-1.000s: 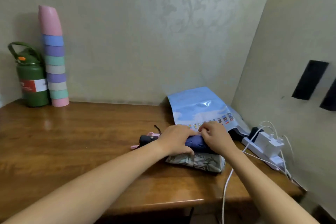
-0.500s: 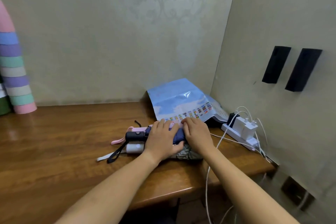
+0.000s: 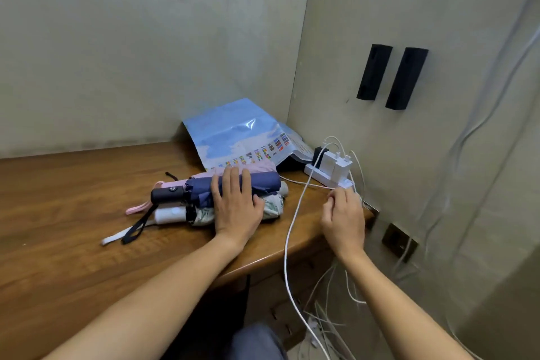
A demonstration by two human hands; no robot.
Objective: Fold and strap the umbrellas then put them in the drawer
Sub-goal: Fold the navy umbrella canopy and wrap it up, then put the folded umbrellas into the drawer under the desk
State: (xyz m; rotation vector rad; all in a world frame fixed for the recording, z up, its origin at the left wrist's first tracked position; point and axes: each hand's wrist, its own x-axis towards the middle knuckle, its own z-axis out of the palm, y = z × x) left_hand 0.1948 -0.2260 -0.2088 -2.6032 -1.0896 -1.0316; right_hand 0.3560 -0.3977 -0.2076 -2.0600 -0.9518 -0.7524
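Three folded umbrellas (image 3: 233, 193) are pressed under the flat left hand (image 3: 236, 204). A white cable (image 3: 295, 213) near the desk edge (image 3: 292, 254) is pinched by the right hand (image 3: 343, 218).

Counter (image 3: 73, 213): varnished wood, visible grain, soft sheen. Navy umbrella (image 3: 260, 183): matt woven cloth, creased; its handle (image 3: 167, 194) matt black plastic. Patterned umbrella (image 3: 271, 204): thin printed cloth; handle (image 3: 171, 214) smooth white plastic. Pink umbrella (image 3: 263, 167): matt cloth. Blue bag (image 3: 233, 137): glossy plastic film, crinkled. Power strip (image 3: 327, 178): smooth white plastic. Wall (image 3: 117, 52): matt embossed wallpaper.
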